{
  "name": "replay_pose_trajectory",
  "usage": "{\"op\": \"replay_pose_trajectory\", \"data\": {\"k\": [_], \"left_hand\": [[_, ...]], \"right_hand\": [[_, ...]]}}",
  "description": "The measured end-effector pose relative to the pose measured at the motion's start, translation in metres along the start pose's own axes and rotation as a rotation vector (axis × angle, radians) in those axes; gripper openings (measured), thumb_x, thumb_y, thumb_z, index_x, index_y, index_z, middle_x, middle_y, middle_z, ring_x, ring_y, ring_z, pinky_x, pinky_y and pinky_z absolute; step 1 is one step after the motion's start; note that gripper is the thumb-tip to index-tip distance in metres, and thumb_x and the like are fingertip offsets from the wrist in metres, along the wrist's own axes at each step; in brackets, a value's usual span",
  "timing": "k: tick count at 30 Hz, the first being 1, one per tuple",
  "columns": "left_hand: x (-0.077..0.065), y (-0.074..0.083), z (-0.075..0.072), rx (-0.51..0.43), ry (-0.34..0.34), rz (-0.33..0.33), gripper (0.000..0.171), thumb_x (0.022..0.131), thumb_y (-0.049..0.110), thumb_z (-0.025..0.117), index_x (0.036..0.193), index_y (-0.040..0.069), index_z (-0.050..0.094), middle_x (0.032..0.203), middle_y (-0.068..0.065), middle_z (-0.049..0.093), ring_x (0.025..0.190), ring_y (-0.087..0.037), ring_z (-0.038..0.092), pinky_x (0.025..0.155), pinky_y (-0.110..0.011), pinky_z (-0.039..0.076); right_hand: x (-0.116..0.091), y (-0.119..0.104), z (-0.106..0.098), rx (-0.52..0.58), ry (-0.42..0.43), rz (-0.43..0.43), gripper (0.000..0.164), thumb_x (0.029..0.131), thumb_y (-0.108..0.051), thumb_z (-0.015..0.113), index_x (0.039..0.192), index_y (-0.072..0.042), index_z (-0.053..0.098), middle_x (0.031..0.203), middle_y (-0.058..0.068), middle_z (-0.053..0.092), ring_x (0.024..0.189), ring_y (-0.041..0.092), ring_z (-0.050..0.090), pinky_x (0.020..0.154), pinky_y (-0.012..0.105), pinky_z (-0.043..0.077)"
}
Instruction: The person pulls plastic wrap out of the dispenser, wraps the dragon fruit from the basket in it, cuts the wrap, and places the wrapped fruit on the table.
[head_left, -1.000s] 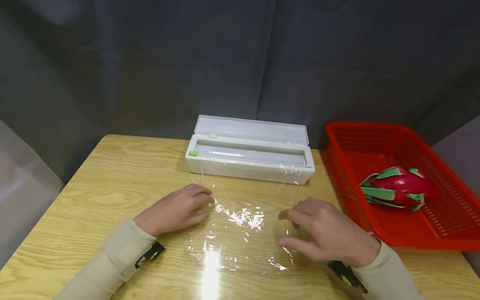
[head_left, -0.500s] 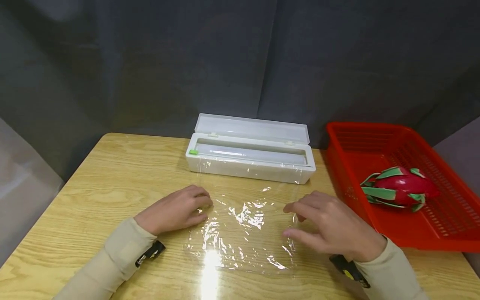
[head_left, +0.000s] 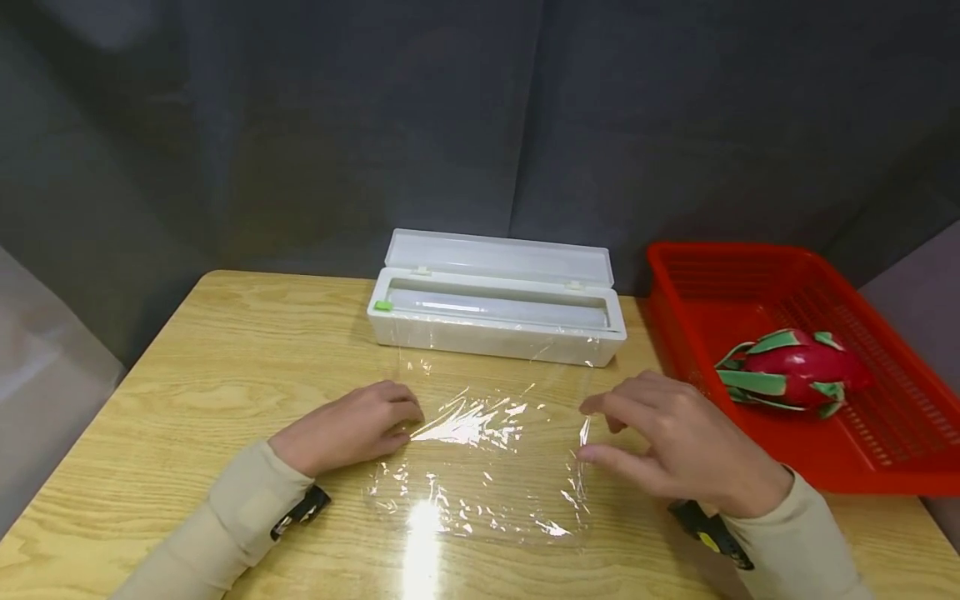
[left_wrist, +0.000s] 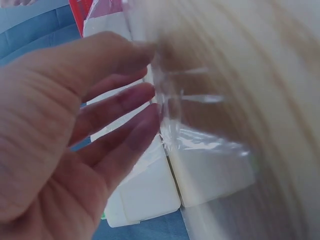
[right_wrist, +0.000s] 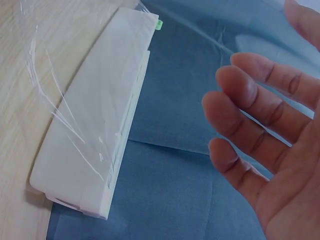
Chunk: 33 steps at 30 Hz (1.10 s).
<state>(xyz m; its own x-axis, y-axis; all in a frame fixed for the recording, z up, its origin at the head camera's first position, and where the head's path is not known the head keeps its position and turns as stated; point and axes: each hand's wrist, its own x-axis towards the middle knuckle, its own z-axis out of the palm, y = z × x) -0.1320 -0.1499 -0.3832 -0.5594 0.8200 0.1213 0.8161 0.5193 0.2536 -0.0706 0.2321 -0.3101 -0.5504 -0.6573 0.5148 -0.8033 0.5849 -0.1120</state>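
A thin sheet of cling film (head_left: 468,425) stretches from the front of a white cling film dispenser (head_left: 498,342) across the wooden table. At the film's left edge is my left hand (head_left: 352,429), its fingertips touching the film and a gap between thumb and fingers. Bright creases in the film fan out from there. My right hand (head_left: 675,442) hovers at the film's right edge with thumb and fingers apart. In the right wrist view its loosely bent fingers (right_wrist: 232,117) hold nothing. The dispenser's lid (head_left: 498,257) is up, and a film roll (head_left: 498,308) lies inside.
A red plastic basket (head_left: 757,446) stands on the right, close beside my right hand. In it lies a pink dragon fruit (head_left: 806,371) with green scales. A dark cloth (head_left: 360,133) hangs behind the wooden table (head_left: 225,358).
My right hand has drifted right, away from the film's middle. The left hand has shifted slightly down and left. The film's creases now spread from the left fingertips.
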Motion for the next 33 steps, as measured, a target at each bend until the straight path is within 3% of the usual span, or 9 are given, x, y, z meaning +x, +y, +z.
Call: {"op": "replay_pose_trajectory", "data": {"k": [21,26,33], "left_hand": [[-0.003,0.004,-0.004,-0.029,-0.016,-0.014,0.020,0.091,0.013,0.073,0.110,0.010,0.076,0.110,-0.003,0.073,0.104,-0.017,0.066,0.095,-0.034,0.058],[-0.003,0.004,-0.002,-0.037,-0.022,-0.019,0.021,0.091,0.014,0.072,0.111,0.011,0.076,0.111,-0.003,0.073,0.104,-0.016,0.066,0.096,-0.034,0.058],[-0.002,0.006,-0.003,-0.041,-0.025,-0.025,0.021,0.091,0.013,0.072,0.112,0.011,0.076,0.111,-0.003,0.073,0.103,-0.016,0.065,0.094,-0.034,0.058]], "right_hand": [[0.004,0.001,-0.017,-0.056,0.010,0.043,0.040,0.094,-0.056,0.069,0.103,-0.018,0.077,0.076,-0.012,0.068,0.068,0.003,0.056,0.064,0.021,0.051],[0.007,0.002,-0.023,-0.126,-0.021,0.088,0.050,0.098,-0.063,0.057,0.100,-0.018,0.076,0.074,-0.009,0.068,0.066,0.002,0.055,0.059,0.023,0.053],[0.012,0.009,-0.031,-0.202,-0.004,0.061,0.060,0.103,-0.065,0.040,0.098,-0.016,0.074,0.070,-0.008,0.065,0.060,0.004,0.052,0.052,0.019,0.047]]}}
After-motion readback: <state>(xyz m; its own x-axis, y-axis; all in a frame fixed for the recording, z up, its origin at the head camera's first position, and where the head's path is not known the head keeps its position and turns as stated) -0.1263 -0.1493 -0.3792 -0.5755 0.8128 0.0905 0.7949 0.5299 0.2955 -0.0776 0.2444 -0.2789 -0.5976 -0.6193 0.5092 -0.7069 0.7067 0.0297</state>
